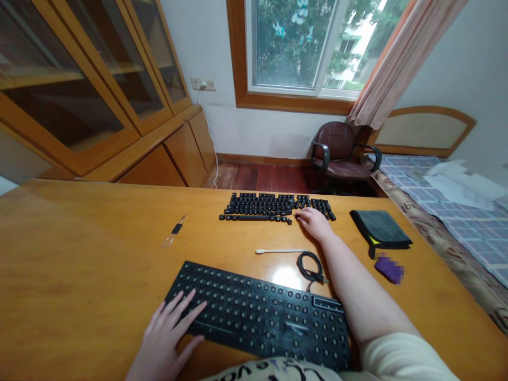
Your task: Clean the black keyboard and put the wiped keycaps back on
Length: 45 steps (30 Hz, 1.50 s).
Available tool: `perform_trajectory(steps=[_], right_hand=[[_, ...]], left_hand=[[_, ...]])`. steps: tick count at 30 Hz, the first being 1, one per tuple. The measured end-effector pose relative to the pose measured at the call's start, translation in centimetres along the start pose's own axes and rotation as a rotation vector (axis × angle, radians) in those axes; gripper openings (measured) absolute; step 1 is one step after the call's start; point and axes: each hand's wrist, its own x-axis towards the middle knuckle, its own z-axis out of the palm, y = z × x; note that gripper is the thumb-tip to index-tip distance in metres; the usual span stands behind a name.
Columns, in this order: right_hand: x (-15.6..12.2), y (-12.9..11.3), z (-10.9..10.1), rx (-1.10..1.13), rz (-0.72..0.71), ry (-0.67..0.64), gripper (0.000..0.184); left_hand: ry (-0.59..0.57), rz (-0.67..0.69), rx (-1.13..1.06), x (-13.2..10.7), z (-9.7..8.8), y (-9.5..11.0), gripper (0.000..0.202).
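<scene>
A black keyboard base (254, 312) with its keycaps off lies at a slant on the near part of the desk, rows of round switch posts bare. My left hand (170, 328) rests on its left end, fingers spread. Farther back, the loose black keycaps (257, 206) are laid out in keyboard order. My right hand (313, 223) reaches to their right part, fingers bent together, with a small dark keycap (297, 216) at the fingertips. A coiled black cable (300, 267) runs from the base's top edge, and a thin white stick (280, 251) lies to its left.
A wire keycap puller (177, 228) with a black middle lies on the left of the wooden desk (87, 254). To the right are a folded grey cloth (381, 227) and a purple item (389, 269), partly pixelated. An office chair (337, 143) stands beyond the desk.
</scene>
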Motion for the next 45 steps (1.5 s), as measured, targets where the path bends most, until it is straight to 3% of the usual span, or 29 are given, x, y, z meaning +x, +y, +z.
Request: perform_trajectory(steps=[8, 11, 16, 21, 38, 45], right_hand=[[-0.4, 0.6, -0.1, 0.009, 0.121, -0.002, 0.013], [-0.5, 0.4, -0.3, 0.000, 0.111, -0.004, 0.013], [-0.3, -0.3, -0.6, -0.068, 0.065, 0.042, 0.028], [-0.1, -0.3, -0.2, -0.080, 0.094, -0.059, 0.024], [-0.6, 0.6, 0.1, 0.013, 0.009, 0.034, 0.028], [-0.4, 0.6, 0.2, -0.017, 0.002, 0.034, 0.017]], left_hand=[[0.013, 0.009, -0.010, 0.1, -0.1, 0.0, 0.050], [-0.002, -0.019, -0.043, 0.0, 0.1, -0.1, 0.049], [-0.006, -0.024, -0.045, -0.1, 0.2, -0.1, 0.048], [0.007, -0.014, -0.032, 0.0, 0.1, 0.0, 0.049], [0.009, -0.001, -0.020, 0.3, -0.4, 0.2, 0.047], [-0.007, -0.008, -0.011, 0.1, -0.2, 0.0, 0.046]])
